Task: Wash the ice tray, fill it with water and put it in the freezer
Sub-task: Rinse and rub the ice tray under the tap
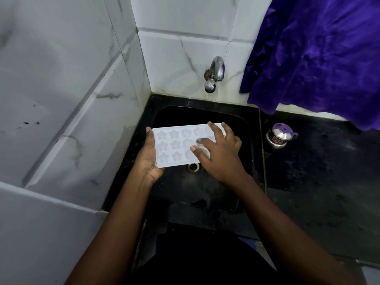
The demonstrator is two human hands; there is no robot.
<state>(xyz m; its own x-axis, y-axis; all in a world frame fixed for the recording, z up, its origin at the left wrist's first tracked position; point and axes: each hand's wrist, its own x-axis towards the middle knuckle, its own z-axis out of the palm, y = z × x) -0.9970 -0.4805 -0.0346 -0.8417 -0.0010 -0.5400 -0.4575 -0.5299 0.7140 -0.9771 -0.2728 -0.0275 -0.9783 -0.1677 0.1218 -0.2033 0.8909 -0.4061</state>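
Both hands are on the tray [174, 145], which is held level over the sink [185, 116], its long axis running left to right and just above the drain [193, 167]. The left hand [149, 159] grips the left short end, thumb along the edge and fingers underneath. The right hand [220, 153] lies spread on the right-hand cavities, fingertips pressing, likely rubbing them clean. The tap [214, 74] stands beyond the tray's right half and no water shows, so the right hand is better placed to reach it.
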